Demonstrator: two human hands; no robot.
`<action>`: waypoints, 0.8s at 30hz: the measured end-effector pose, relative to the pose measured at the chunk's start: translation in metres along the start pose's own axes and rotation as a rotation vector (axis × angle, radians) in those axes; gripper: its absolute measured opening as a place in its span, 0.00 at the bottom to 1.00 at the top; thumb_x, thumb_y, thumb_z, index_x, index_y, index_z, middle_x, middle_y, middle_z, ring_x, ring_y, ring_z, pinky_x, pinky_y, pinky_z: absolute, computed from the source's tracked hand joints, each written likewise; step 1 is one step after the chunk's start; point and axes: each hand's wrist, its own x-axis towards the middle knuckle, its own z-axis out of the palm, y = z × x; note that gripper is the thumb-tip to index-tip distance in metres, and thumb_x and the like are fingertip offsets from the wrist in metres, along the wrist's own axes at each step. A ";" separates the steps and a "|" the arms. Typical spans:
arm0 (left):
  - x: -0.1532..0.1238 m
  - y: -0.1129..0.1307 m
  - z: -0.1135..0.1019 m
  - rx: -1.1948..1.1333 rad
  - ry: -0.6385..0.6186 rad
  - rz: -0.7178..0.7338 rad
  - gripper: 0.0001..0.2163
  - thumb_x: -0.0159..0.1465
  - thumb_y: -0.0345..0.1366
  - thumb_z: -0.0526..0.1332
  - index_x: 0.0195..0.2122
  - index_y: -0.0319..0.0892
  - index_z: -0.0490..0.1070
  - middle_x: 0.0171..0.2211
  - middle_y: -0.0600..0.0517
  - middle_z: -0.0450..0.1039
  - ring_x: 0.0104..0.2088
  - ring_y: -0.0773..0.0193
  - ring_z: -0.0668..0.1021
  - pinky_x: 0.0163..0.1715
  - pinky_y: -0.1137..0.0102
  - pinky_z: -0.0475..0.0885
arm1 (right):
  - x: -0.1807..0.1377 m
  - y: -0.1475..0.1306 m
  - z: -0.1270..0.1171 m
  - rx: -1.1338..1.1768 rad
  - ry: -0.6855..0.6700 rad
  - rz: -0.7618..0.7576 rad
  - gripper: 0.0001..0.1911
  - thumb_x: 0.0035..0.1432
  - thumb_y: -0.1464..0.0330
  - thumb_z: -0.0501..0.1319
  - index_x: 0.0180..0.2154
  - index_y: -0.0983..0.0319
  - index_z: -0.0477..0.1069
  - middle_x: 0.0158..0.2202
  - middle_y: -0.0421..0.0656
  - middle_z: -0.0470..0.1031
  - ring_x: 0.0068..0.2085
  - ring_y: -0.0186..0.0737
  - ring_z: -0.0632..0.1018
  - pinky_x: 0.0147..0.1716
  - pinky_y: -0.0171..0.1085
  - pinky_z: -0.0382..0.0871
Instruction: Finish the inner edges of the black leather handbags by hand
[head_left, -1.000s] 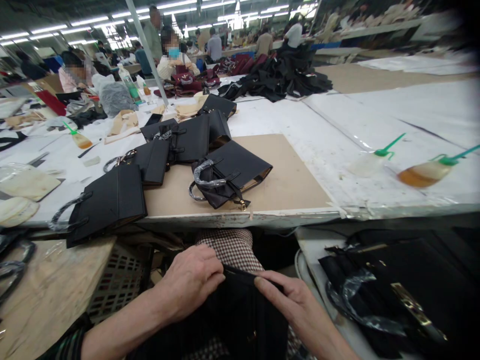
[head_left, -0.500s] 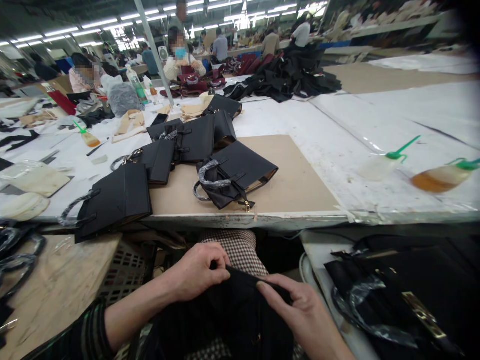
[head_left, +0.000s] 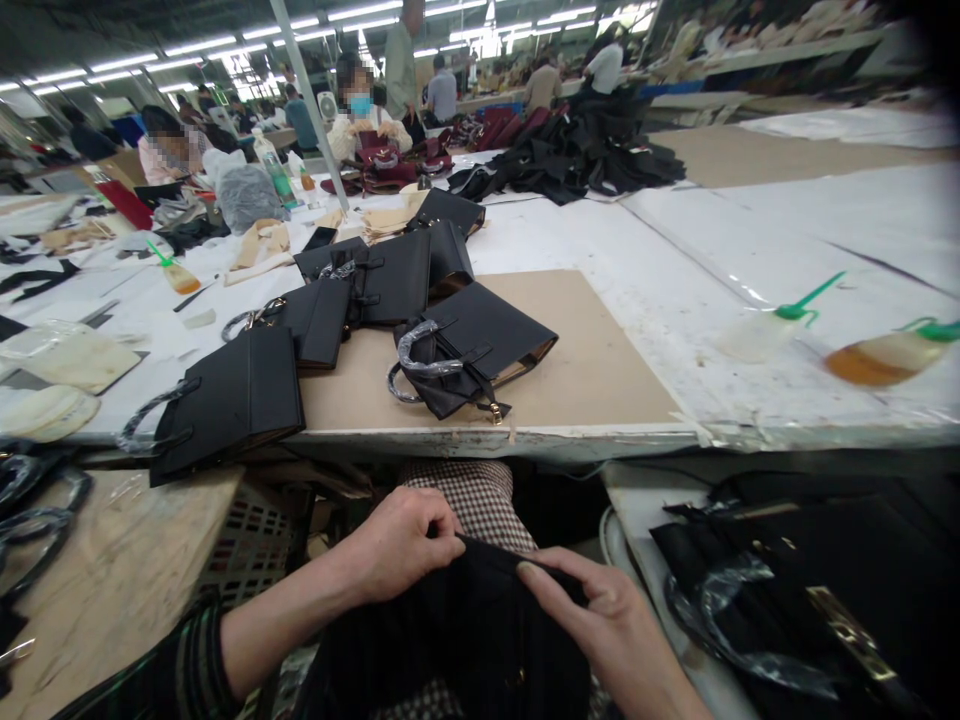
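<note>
A soft black fabric piece (head_left: pixel 480 620), perhaps part of a bag, lies across my lap, with a small gold-coloured glint low on its front. My left hand (head_left: pixel 412 530) pinches its upper edge between thumb and fingers. Farther right along that same edge, my right hand (head_left: pixel 600 610) grips it, thumb on the near side and fingers behind. The fabric is stretched between both hands, and its lower part runs out of view. Past my knees, on the table edge, lies a black handbag (head_left: pixel 480 340) with plastic-wrapped handles.
More black handbags (head_left: pixel 232 400) lie on the table to the left. Beside me are a wooden surface (head_left: pixel 127 530) at left and black bags with gold hardware (head_left: pixel 847 630) at right. Glue bottles (head_left: pixel 885 355) stand at right. Co-workers (head_left: pixel 367 125) sit across the table.
Both hands keep their hold on the black fabric and have barely shifted. In the background a standing person has moved to the right.
</note>
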 end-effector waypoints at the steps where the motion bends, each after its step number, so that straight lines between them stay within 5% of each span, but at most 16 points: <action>1: 0.001 0.000 0.000 0.001 0.003 0.000 0.09 0.57 0.29 0.64 0.21 0.39 0.68 0.32 0.53 0.77 0.34 0.66 0.76 0.36 0.73 0.67 | 0.000 0.000 0.000 0.000 0.001 0.001 0.18 0.61 0.53 0.59 0.36 0.60 0.79 0.32 0.40 0.79 0.36 0.44 0.76 0.31 0.33 0.67; 6: 0.002 0.005 0.002 -0.015 0.010 -0.013 0.09 0.56 0.28 0.64 0.20 0.39 0.66 0.30 0.54 0.76 0.32 0.66 0.75 0.34 0.73 0.66 | 0.001 -0.007 -0.010 -0.034 -0.049 0.020 0.18 0.61 0.55 0.58 0.35 0.61 0.79 0.30 0.40 0.76 0.33 0.40 0.73 0.29 0.32 0.65; 13: 0.003 0.009 0.007 -0.150 0.013 -0.066 0.07 0.51 0.26 0.64 0.25 0.41 0.65 0.28 0.57 0.73 0.29 0.68 0.72 0.29 0.75 0.63 | 0.037 -0.039 -0.023 -0.336 -0.438 -0.132 0.20 0.63 0.63 0.55 0.19 0.63 0.62 0.20 0.34 0.52 0.23 0.30 0.56 0.22 0.33 0.48; 18: 0.005 -0.001 0.006 -0.315 -0.017 -0.072 0.11 0.50 0.25 0.65 0.31 0.42 0.65 0.28 0.57 0.71 0.28 0.69 0.71 0.27 0.76 0.63 | 0.064 -0.056 -0.014 -0.431 -0.695 -0.345 0.17 0.64 0.67 0.54 0.22 0.63 0.61 0.23 0.34 0.59 0.25 0.30 0.62 0.25 0.32 0.52; 24: -0.008 -0.017 -0.021 -0.150 -0.112 -0.099 0.05 0.55 0.34 0.68 0.33 0.41 0.76 0.27 0.57 0.74 0.30 0.67 0.73 0.29 0.76 0.64 | 0.062 -0.060 -0.013 -0.434 -0.690 -0.355 0.14 0.65 0.69 0.53 0.25 0.63 0.63 0.24 0.35 0.64 0.27 0.31 0.65 0.27 0.32 0.55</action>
